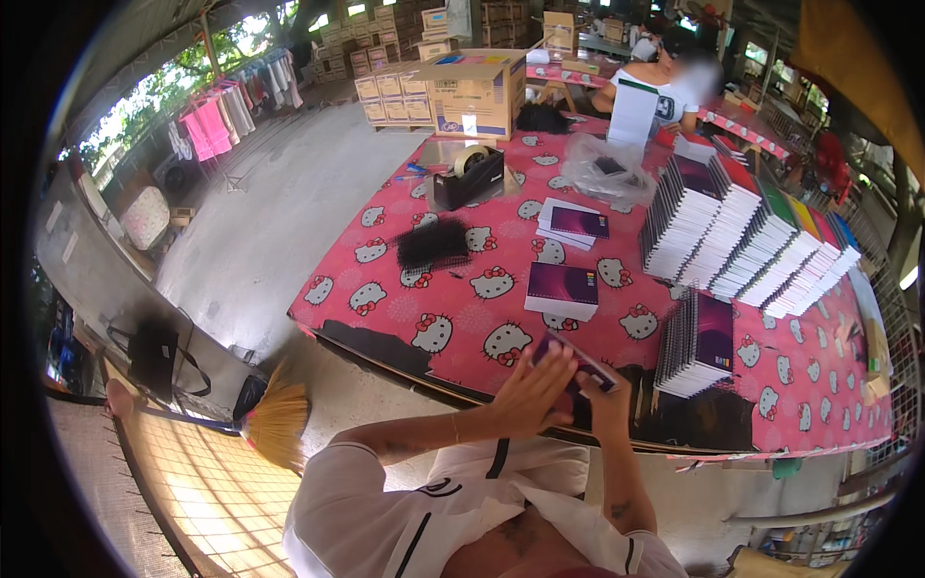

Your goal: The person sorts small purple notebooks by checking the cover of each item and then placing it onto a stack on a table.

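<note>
Grasping, right hand: I see the right hand [607,405] closed around the side of a purple-covered notebook [586,358].
Left hand: I have the left hand [538,390] lying across that notebook, fingers straight, pressing flat without gripping.
Notebook in hand: it sits at the near edge of the pink patterned table [462,310], in front of the white shirt [462,515]; whether it touches the table I cannot tell.
Broom: off to the left I make out a straw broom [277,424].
Near stack: spiral-bound notebooks [708,337] stand piled to the right of the hands.
Middle piles: a neat purple-topped pile [561,289] lies beyond the hands, a looser pile [573,222] behind it.
Black heap: a bristly dark heap [432,246], blurred to me, lies left of them.
Colour row: tall notebook stacks [713,222] line the right side.
Far items: I see a tape dispenser [469,181], a clear plastic bag [605,171] and a large carton [470,101].
Background: another person [626,77] is across the table; clothes [210,125] hang far left.
</note>
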Demonstrator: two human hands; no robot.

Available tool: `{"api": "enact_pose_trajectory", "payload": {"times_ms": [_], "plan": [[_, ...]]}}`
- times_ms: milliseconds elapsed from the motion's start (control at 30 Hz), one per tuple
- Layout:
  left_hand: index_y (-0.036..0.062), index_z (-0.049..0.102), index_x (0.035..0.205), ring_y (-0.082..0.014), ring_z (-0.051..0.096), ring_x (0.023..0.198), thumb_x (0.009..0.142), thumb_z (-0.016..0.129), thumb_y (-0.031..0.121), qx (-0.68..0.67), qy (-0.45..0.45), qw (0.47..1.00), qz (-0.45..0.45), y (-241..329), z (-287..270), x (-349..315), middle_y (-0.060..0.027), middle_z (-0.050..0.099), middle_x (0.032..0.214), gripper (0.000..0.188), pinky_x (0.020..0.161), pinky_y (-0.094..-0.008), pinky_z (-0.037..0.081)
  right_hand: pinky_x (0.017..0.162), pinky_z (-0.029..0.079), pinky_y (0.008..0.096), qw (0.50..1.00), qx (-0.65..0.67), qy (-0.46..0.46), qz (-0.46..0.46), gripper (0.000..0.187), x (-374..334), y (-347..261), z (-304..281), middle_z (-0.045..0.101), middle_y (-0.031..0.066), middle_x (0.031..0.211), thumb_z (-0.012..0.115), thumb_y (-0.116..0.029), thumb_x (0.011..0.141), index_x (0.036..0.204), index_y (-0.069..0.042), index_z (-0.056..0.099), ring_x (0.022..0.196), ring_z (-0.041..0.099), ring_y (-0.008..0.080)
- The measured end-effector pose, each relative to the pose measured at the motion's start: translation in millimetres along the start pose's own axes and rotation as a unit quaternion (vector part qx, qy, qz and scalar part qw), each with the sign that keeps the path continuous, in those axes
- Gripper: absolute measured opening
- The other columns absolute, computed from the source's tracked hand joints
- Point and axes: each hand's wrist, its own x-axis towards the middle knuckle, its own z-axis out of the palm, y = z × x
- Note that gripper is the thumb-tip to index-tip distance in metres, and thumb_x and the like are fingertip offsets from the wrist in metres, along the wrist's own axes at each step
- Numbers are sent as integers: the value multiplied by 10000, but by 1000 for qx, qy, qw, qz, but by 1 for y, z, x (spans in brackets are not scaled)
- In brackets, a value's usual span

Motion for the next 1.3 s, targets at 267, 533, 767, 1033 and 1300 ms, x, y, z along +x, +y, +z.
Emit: {"api": "enact_pose_trajectory", "payload": {"times_ms": [267,533,767,1033,1300], "plan": [[-50,288,1517,-428,255,1468,947,448,609,-7,2,1000,26,-5,41,-17,-270,262,1580,886,1134,-665,164,745,500,240,997,-22,-37,-58,266,11,0,3,709,18,919,644,4,902,1162,24,695,838,605,64],[-53,310,1508,-424,247,1476,948,461,588,-3,-3,1000,-3,2,47,-19,-282,255,1581,865,1138,-671,139,728,508,279,977,-175,-61,-104,214,23,31,-12,697,43,868,642,-33,882,1083,21,690,810,605,81],[-59,313,1503,-383,234,1493,962,445,566,20,-48,999,-5,6,51,-24,-254,270,1584,837,1149,-654,145,681,526,378,972,-220,-51,-70,358,20,40,-7,692,243,842,681,-100,845,1190,-1,682,724,702,280],[-63,250,1528,-421,167,1509,976,428,553,-21,-53,998,26,5,55,-19,-266,209,1610,846,1146,-679,53,582,500,331,974,-188,-23,-121,377,23,46,-8,669,209,707,666,-74,836,1203,11,674,560,638,213],[-10,337,1514,-374,274,1481,1018,391,511,-57,0,998,30,5,38,-7,-219,349,1560,720,1129,-698,-5,569,487,343,973,-216,-32,-81,384,22,37,-8,656,192,684,746,-111,816,1172,18,679,520,583,226]]}}
